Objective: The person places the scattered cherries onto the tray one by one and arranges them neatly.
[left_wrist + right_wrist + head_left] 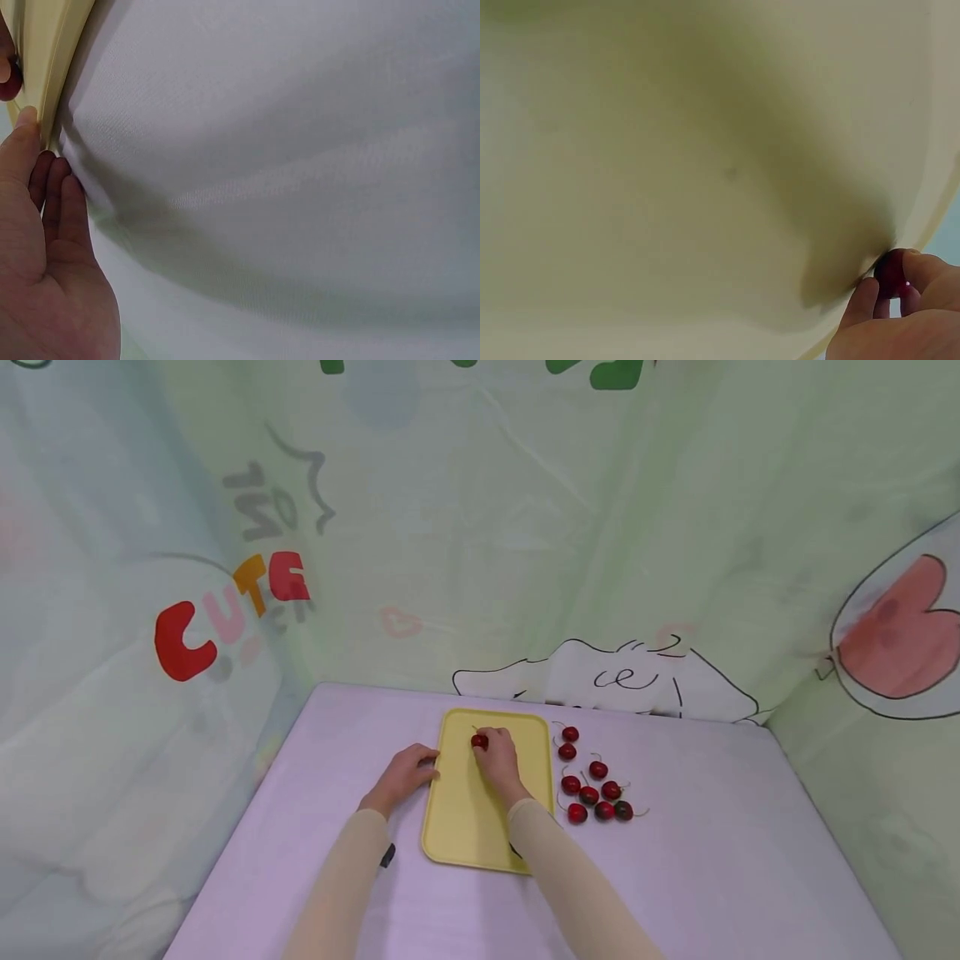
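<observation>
Head view: one worktop (pixel 712 835), pale lilac, bearing one yellow tray (pixel 465 814), oblong, round-cornered, with a raised rim. One left hand (pixel 402 775), at the tray's nine o'clock side; thumb and fingers parted, tips touching the rim. One right hand (pixel 498 758), over the tray, toward twelve o'clock from its middle; fingers pinching one dark red cherry (pixel 478 741), its stem pointing to about eleven o'clock; whether the fruit touches the tray cannot be told. Nine loose cherries (pixel 588 795), stems on most, lying on the worktop just beside the tray at three o'clock: two toward its upper corner, the rest grouped lower. Two cream sleeves (pixel 343 885), entering from six o'clock. Behind, a pale green printed cloth (pixel 450 527), coloured lettering (pixel 186 643) at ten o'clock, red heart (pixel 896 639) at three o'clock. Left wrist view: left hand at eight o'clock, thumb tip on the tray's rim, which shows at ten o'clock; cherry partly seen at the nine-to-ten o'clock margin. Right wrist view: cherry at four o'clock, between thumb and fingers of the right hand; tray filling most of the view.
</observation>
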`<state>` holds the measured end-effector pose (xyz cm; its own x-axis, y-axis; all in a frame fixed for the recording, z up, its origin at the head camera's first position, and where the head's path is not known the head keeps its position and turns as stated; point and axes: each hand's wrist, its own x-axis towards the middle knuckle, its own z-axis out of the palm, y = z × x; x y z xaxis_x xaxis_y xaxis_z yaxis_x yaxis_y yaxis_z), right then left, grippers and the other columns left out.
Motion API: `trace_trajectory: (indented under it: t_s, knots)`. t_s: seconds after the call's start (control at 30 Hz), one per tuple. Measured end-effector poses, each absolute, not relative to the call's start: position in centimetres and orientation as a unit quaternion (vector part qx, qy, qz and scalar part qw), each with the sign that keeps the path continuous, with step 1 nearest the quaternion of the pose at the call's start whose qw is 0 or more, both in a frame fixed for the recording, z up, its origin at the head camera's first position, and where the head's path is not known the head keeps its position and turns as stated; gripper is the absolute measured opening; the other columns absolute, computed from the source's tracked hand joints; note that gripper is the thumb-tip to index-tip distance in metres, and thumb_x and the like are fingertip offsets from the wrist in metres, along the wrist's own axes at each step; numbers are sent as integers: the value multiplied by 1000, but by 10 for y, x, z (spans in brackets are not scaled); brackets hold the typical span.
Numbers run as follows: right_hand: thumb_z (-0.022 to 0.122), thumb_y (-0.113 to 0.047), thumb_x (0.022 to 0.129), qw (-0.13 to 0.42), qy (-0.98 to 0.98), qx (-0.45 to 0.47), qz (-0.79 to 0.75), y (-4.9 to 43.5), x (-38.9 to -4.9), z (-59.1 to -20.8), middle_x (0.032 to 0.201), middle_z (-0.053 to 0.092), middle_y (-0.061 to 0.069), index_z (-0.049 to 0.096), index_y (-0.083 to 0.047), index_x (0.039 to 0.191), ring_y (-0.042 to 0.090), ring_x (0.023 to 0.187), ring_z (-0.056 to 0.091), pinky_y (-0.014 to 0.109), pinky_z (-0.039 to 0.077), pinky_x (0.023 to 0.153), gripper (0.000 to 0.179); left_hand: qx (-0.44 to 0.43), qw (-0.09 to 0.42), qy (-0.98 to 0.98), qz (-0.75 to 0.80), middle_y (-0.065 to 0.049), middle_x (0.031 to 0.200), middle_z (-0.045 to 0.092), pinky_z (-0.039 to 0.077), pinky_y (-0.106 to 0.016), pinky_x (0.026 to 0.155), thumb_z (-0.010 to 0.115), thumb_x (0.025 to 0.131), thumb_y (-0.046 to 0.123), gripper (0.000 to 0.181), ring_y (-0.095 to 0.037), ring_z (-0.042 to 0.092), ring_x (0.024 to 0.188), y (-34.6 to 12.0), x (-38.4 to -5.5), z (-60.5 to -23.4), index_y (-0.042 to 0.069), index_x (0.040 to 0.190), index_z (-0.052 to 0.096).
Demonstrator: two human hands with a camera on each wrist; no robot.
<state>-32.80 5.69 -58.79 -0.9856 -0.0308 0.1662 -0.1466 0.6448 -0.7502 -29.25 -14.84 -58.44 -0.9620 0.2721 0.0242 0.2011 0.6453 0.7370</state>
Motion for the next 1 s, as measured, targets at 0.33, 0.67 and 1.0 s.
trace_trajectory:
  t_s: [0.33, 0.67, 1.0]
  knots:
    - [70, -3, 88, 65, -904, 34, 422, 48, -327, -587, 116, 55, 21, 66, 1, 115, 36, 107, 57, 45, 50, 96, 28, 127, 49, 907, 398, -13, 124, 61, 44, -43, 105, 69, 91, 9, 39, -28, 56, 118, -146, -289, -578, -1, 127, 61]
    - [71, -8, 89, 61, -904, 34, 422, 51, -329, -590, 117, 54, 19, 61, 0, 122, 30, 100, 57, 41, 51, 92, 35, 130, 62, 913, 381, -13, 126, 60, 43, -42, 106, 68, 91, 10, 40, -28, 55, 120, -145, -291, -575, -1, 129, 60]
    - [72, -11, 89, 66, -895, 53, 438, 75, -326, -585, 119, 54, 18, 59, 1, 124, 31, 107, 59, 42, 52, 92, 39, 151, 54, 919, 360, -13, 122, 61, 45, -41, 104, 71, 90, 10, 40, -28, 57, 117, -147, -296, -581, -1, 126, 61]
